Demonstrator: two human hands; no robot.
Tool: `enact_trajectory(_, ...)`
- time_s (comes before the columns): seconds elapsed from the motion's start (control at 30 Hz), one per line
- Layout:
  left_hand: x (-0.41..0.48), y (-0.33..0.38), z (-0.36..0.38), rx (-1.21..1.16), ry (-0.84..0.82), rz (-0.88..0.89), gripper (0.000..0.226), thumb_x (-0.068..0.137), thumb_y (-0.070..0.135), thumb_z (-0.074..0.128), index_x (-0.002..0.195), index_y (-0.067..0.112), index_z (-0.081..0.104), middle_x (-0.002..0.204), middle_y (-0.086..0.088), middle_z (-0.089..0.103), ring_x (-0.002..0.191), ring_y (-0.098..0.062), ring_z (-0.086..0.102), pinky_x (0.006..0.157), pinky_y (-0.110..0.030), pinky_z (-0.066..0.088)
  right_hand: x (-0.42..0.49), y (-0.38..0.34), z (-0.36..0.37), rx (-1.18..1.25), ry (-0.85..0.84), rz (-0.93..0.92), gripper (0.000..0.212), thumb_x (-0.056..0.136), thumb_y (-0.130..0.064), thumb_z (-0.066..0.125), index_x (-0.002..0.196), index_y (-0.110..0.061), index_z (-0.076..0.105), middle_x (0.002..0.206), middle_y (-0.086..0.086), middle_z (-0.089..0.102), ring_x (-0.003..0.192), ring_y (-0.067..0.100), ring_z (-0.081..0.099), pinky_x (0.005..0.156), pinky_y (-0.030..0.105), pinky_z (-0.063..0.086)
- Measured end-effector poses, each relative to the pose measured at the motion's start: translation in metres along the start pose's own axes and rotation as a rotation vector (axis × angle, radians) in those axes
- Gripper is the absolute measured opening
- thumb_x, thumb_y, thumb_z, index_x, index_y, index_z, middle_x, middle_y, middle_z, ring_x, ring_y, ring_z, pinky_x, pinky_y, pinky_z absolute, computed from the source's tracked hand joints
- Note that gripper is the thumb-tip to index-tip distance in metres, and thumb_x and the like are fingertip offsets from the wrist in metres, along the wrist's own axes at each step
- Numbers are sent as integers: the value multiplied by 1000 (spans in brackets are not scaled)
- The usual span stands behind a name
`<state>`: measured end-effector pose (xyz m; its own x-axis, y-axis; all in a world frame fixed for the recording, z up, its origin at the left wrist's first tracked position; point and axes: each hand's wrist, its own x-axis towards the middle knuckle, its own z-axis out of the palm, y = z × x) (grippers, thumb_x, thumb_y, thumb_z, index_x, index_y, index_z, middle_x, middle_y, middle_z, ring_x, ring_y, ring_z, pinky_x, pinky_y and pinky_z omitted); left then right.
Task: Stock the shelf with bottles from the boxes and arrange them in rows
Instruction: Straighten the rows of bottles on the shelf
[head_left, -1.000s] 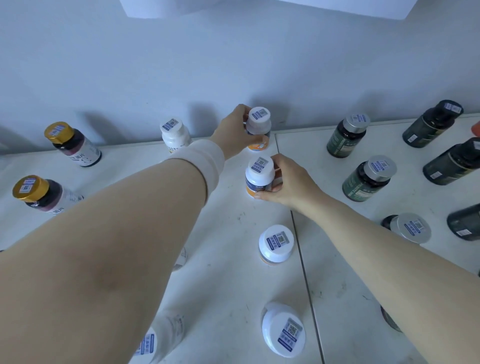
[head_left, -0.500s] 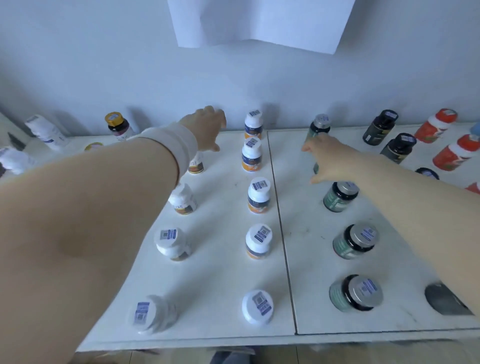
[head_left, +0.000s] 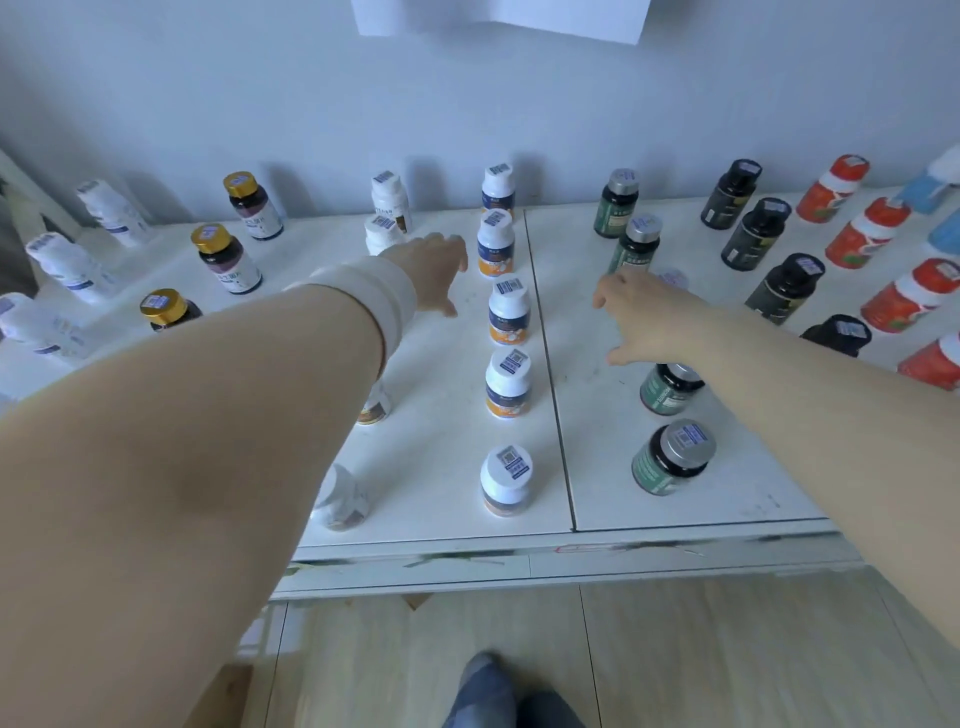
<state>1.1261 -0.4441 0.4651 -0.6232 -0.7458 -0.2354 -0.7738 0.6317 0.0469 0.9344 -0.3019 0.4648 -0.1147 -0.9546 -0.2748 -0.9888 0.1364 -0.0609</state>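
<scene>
A white shelf (head_left: 447, 415) carries bottles in rows running front to back. The middle row is of white-capped bottles with orange labels (head_left: 508, 312). To its right stands a row of green bottles with silver caps (head_left: 672, 457). My left hand (head_left: 434, 270), with a white wristband, hovers left of the orange-label row and holds nothing, its fingers loose. My right hand (head_left: 639, 317) hovers over the green row with relaxed fingers, empty, and hides part of one bottle there.
Gold-capped dark bottles (head_left: 228, 257) and white bottles (head_left: 67, 265) stand on the left. Black bottles (head_left: 787, 286) and red bottles (head_left: 906, 299) fill the right. The wall rises behind. The shelf's front edge (head_left: 519, 551) is near, with wooden floor and my foot (head_left: 483, 686) below.
Both hands let go of the orange-label bottles at the back and drew toward me. The view pulled back, so the shelf's front edge and floor show now.
</scene>
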Motion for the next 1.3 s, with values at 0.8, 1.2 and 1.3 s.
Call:
enact_trajectory(0.8,23,6,49,-628,104,-12,48,78,19,74,119,9,52,121,-7,58,108,-25,58,82,-25,40,12,-69,92,826,224,48,55,62,-22,83,106,-17,49,108,2,54,92,14,53,66,15,33)
enact_trajectory(1.2,15,12,30,-589,46,9,71,77,28,75,136,14,37,134,-3,46,121,-22,48,96,-28,38,4,-55,67,730,49,32,75,62,-21,85,125,-11,45,117,2,47,104,13,50,84,21,38)
enact_trajectory(1.3,18,20,-4,-499,116,48,69,78,31,73,135,15,39,135,-3,46,123,-21,46,104,-35,38,-1,-25,26,653,109,23,69,69,-18,80,127,-9,44,126,7,47,109,18,50,84,21,40)
